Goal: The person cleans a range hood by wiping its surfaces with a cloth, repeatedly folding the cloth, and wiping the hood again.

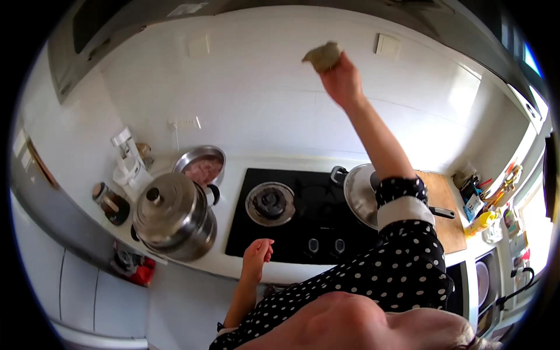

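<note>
right hand raised at 12 o'clock, fingers closed on cloth against wall tiles | left hand loosely curled, empty, on worktop edge at 6 o'clock | cloth far from left hand, straight above hob; steel pot at 9 o'clock

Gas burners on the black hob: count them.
1 shows clearly: the left burner, bare. The lidded pan on the hob's right side may hide a second.
</note>
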